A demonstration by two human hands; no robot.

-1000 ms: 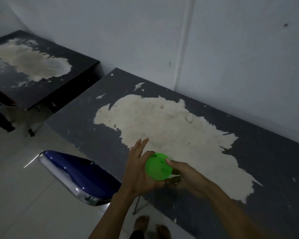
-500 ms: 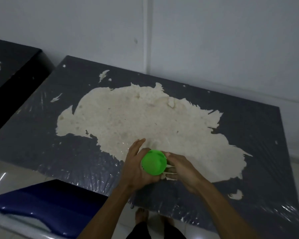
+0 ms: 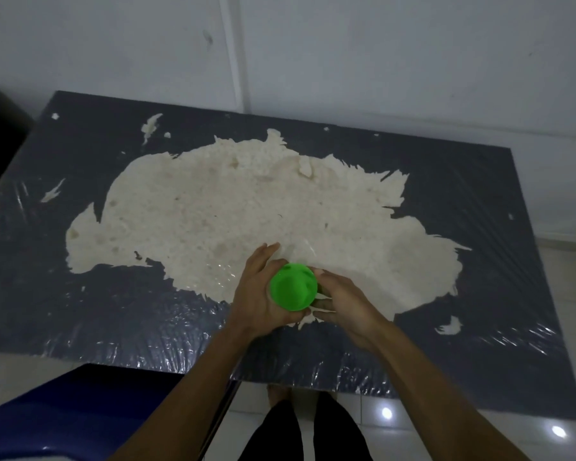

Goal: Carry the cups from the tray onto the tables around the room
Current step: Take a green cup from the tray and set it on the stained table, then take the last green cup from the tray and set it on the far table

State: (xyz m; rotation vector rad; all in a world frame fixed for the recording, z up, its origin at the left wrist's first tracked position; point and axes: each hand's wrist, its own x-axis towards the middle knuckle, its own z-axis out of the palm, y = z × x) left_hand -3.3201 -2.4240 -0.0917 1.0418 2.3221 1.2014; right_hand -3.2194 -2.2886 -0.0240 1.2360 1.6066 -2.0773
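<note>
Head view, both hands' grip curled around green cup [image 3: 293, 287], above peeling dark table [image 3: 479, 201], white wall [image 3: 379, 61].

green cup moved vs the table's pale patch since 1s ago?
Cannot tell. The camera swung; the green cup, held by the left hand and right hand, sits over the pale patch's near edge throughout.

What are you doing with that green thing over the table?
A person is holding a green cup with both hands over a dark table whose top is badly peeled. The left hand wraps one side and the right hand grips the other, with something pale and thin showing under its fingers. The cup has not been set down on the table yet.
</note>
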